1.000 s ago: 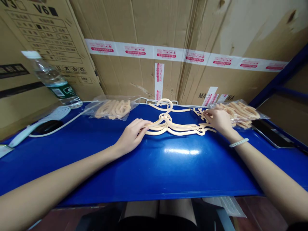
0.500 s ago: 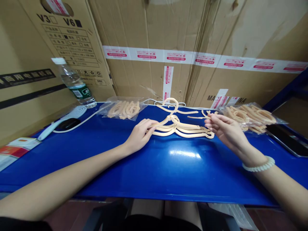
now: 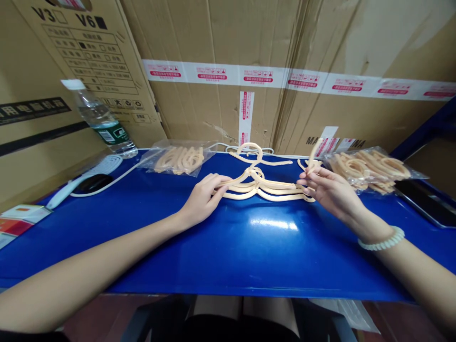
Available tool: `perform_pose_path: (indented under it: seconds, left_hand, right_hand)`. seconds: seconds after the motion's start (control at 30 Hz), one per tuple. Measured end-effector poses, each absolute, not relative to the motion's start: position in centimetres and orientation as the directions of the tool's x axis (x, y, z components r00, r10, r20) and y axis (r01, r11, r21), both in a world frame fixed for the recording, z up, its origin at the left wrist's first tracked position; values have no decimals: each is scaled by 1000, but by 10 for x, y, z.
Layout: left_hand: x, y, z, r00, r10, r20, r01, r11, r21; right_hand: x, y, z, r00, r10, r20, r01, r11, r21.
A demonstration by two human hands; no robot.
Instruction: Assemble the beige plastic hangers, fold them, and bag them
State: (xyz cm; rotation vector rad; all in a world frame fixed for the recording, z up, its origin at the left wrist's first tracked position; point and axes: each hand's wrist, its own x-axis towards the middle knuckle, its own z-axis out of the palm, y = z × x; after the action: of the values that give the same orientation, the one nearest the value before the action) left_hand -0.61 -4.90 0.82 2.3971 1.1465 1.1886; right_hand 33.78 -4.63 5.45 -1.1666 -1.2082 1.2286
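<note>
My left hand [image 3: 204, 197] is closed on the left arm of a beige plastic clothes hanger [image 3: 272, 183], which lies over other hangers [image 3: 242, 195] stacked on the blue table. The hanger's hook points toward the back. Between thumb and fingers, my right hand [image 3: 329, 190] pinches a curved beige hanger piece [image 3: 314, 154] that stands nearly upright. Those fingers are close to the right end of the top hanger; whether they touch it, I cannot tell. Behind the stack lies a loose hanger arm [image 3: 276, 162]. More small beige pieces [image 3: 302, 164] are partly hidden behind my right hand.
Clear bags of hanger parts lie at left [image 3: 181, 159] and right [image 3: 366, 166]. A water bottle [image 3: 107, 126], a pale hairbrush [image 3: 85, 178] and a black mouse-like object [image 3: 94, 183] are at left. A phone [image 3: 423, 202] lies at right. Cardboard [image 3: 213, 109] stands behind the table.
The piece in my right hand has swung from lying flat, pointing left, to nearly upright. My left hand keeps its hold on the hanger. The view has shifted slightly.
</note>
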Motion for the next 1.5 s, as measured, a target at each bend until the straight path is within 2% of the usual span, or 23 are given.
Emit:
perform_pose_path:
  seconds: [0.23,0.47,0.63,1.0,1.37,1.5]
  left_hand:
    - [-6,-50,9,364,728,581,536,-674,509]
    - [-5,-51,9,349,728,590,535,-672,512]
    - [-5,-52,10,362,720,592,526,-682,508]
    - [-5,-53,9,392,667,633,505,-731,458]
    - [-5,-53,8,398,650,647,502,-745,440]
    - [-5,-53,8,397,650,649,497,-746,443]
  right_hand:
    - [333,-49,53,-78,997,-12,13,-11,-1000]
    - [336,-47,56,-207,971,-115,39,-109,-993]
    - [336,-48,58,-260,943,-207,-10,-217,-976]
    - [339,-44,58,-326,900,-290,-117,-342,-932]
    - [339,-45,56,-341,908,-245,-35,-272,-962]
    - [338,-44,53,-294,939,-177,-36,-196,-980]
